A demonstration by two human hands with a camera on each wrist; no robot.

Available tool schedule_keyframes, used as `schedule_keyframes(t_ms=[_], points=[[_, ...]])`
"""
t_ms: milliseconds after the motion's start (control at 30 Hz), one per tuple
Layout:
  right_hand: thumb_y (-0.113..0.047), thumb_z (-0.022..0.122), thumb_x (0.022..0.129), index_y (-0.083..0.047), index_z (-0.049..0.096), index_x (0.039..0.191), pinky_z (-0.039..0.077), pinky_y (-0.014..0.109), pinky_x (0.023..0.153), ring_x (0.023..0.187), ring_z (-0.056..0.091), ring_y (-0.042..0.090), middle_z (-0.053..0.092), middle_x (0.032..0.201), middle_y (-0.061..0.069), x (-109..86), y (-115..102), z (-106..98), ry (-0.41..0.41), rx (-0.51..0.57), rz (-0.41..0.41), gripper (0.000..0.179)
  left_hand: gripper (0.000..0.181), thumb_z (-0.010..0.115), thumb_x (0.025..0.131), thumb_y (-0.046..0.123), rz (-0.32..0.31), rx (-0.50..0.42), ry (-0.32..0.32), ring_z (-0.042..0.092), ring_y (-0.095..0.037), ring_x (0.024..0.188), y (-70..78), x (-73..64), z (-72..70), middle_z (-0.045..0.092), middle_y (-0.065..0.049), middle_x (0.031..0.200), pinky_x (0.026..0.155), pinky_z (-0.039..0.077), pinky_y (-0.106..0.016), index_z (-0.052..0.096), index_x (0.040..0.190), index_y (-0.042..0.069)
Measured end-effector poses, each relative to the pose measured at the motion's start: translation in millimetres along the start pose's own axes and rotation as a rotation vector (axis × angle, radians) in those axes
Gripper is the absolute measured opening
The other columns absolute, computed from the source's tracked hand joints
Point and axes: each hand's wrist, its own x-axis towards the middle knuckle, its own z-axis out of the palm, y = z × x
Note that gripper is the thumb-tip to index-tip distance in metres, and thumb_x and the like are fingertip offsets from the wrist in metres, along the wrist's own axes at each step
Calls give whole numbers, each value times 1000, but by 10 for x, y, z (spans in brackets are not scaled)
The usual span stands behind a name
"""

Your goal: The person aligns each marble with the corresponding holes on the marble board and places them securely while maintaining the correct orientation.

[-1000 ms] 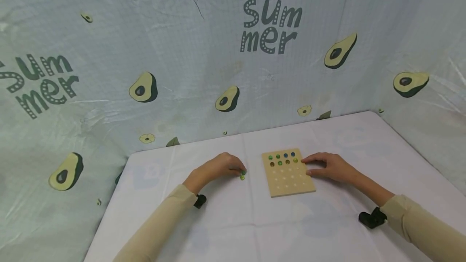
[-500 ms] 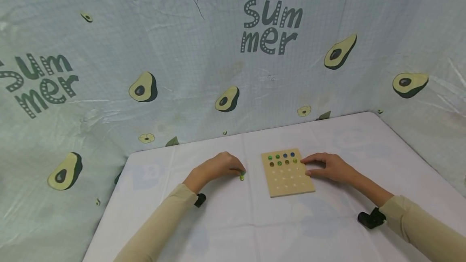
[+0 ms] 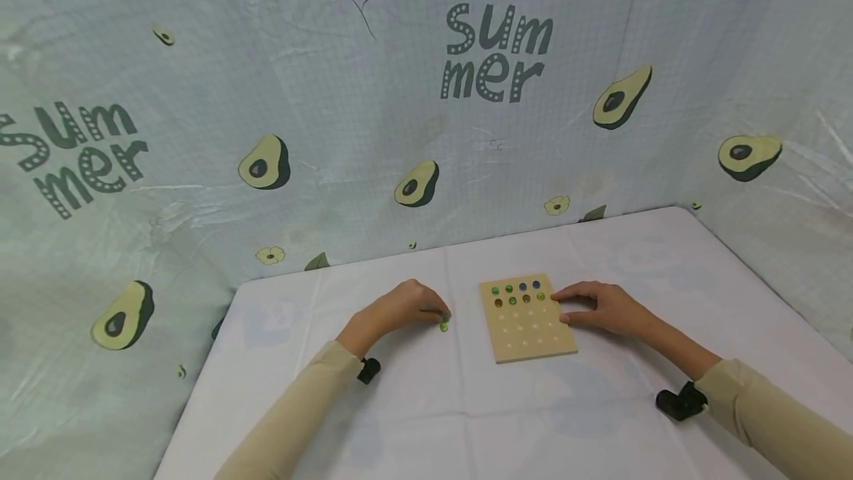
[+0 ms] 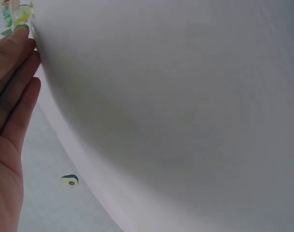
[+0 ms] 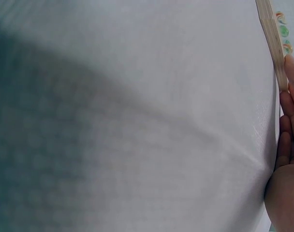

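My left hand (image 3: 403,306) is low over the white table, left of the board. Its thumb and fingers pinch a small green glass marble (image 4: 22,27), mostly covered by the fingertips. A yellow-green marble (image 3: 443,327) lies just in front of those fingertips and also shows in the left wrist view. To the right, a flat wooden board (image 3: 529,335) with rows of round hollows holds several green, blue, amber and yellow-green marbles in its two far rows. My right hand (image 3: 609,307) touches the board's right edge with thumb and forefinger, which are spread apart.
A white cloth covers the table (image 3: 413,421). Behind it hangs a pale curtain (image 3: 373,95) printed with avocados and lettering. A black wrist camera (image 3: 681,401) is strapped by the right cuff, and another (image 3: 369,370) by the left.
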Motion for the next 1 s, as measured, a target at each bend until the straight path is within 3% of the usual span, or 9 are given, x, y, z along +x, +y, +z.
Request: schedule_keyframes(t_ms=[167, 367, 500, 767, 1000], points=[[-43, 79, 87, -23, 73, 126, 45, 56, 107, 131, 55, 35, 68, 132, 4, 5, 28, 15, -4, 1, 5, 44, 16, 77, 91, 15, -77, -30, 37, 73, -12, 101, 27, 3, 26, 78, -1, 104, 89, 56, -22, 81, 105, 8], [-43, 79, 88, -22, 73, 125, 45, 57, 106, 130, 56, 37, 69, 130, 4, -8, 15, 32, 2, 7, -2, 43, 17, 76, 93, 15, -115, -33, 110, 72, -15, 104, 65, -6, 17, 78, -1, 107, 92, 56, -27, 80, 108, 9], [-42, 79, 88, -21, 73, 125, 45, 57, 106, 129, 56, 37, 69, 129, 4, -12, -3, 25, 6, 3, -14, 43, 17, 76, 93, 16, -108, -25, 166, 72, -15, 104, 111, 11, -15, 78, -1, 107, 93, 57, -28, 80, 108, 10], [-42, 79, 88, -21, 73, 125, 45, 56, 106, 130, 56, 36, 69, 130, 4, 2, -6, -1, 2, -8, -2, 43, 19, 75, 93, 17, -75, -25, 188, 73, -16, 104, 205, 39, -29, 78, -2, 107, 92, 57, -28, 80, 109, 9], [-42, 79, 88, -20, 73, 125, 45, 58, 106, 130, 55, 37, 68, 130, 6, 4, -5, -11, -2, 0, -3, 43, 20, 76, 92, 17, -105, -51, 243, 73, -17, 104, 305, 76, -1, 78, -3, 107, 93, 57, -29, 79, 109, 8]])
